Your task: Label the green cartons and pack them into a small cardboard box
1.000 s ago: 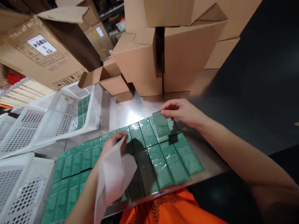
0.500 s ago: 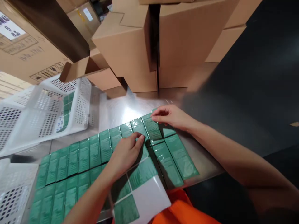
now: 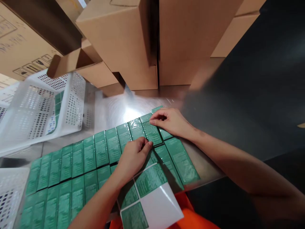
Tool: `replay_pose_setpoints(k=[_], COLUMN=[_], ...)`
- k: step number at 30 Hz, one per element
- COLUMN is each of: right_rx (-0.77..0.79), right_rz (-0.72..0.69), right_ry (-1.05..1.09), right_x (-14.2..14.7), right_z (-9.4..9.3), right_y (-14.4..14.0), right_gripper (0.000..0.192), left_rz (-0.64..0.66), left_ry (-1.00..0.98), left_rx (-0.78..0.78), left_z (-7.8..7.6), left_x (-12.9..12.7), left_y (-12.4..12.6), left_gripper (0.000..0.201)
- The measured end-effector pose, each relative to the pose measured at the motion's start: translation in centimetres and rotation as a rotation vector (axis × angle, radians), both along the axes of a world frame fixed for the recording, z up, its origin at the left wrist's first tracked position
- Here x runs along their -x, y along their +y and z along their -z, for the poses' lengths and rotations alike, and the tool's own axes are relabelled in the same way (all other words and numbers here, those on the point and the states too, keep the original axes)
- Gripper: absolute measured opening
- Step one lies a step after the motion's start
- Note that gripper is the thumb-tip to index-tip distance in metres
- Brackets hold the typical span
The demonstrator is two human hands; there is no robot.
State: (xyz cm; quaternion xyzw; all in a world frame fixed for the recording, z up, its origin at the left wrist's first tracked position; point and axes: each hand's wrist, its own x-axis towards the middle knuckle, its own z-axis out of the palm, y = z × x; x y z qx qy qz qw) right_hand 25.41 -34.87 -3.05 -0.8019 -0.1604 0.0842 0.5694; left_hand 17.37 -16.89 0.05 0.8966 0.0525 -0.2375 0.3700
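Green film-wrapped boxes (image 3: pixel 89 154) lie side by side in two rows on a metal table. My left hand (image 3: pixel 134 156) is closed above the front row, thumb and fingertips together. Under it a sheet of green labels (image 3: pixel 151 181), with bare white backing at one corner, slants over the boxes and seems gripped by this hand. My right hand (image 3: pixel 172 122) pinches at the upper edge of a dull green label (image 3: pixel 153 132) lying over a box in the back row. Its fingertips partly hide that edge.
White perforated baskets (image 3: pixel 75 105) stand on the left, one with green label sheets (image 3: pixel 57 108) inside. Large cardboard boxes (image 3: pixel 121 41) line the far side of the table, and a small open carton (image 3: pixel 97 74) sits before them. Dark floor (image 3: pixel 250 105) shows at right.
The view has shifted slightly. My left hand and the label sheet have moved a little to the right and nearer over the boxes. My right hand stays at the same box, fingers still pinched.
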Motion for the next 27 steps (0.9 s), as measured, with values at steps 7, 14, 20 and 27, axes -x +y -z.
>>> replay_pose_setpoints(k=[7, 14, 20, 27], right_rx=[0.169, 0.201, 0.183, 0.13], right_rz=[0.034, 0.032, 0.081, 0.092], right_ry=[-0.163, -0.19, -0.248, -0.124], right_x=[0.4, 0.4, 1.2, 0.8], right_z=[0.4, 0.6, 1.1, 0.5], right_y=[0.4, 0.4, 0.9, 0.4], right_gripper=[0.002, 0.001, 0.008, 0.055], left_rz=[0.016, 0.071, 0.177, 0.018], left_ry=[0.029, 0.06, 0.014, -0.201], left_rx=[-0.022, -0.068, -0.185, -0.278], left_z=[0.2, 0.2, 0.0, -1.7], left_x=[-0.6, -1.1, -1.7, -0.4], left_y=[-0.1, -0.1, -0.5, 1.2], left_gripper=[0.03, 0.028, 0.028, 0.028])
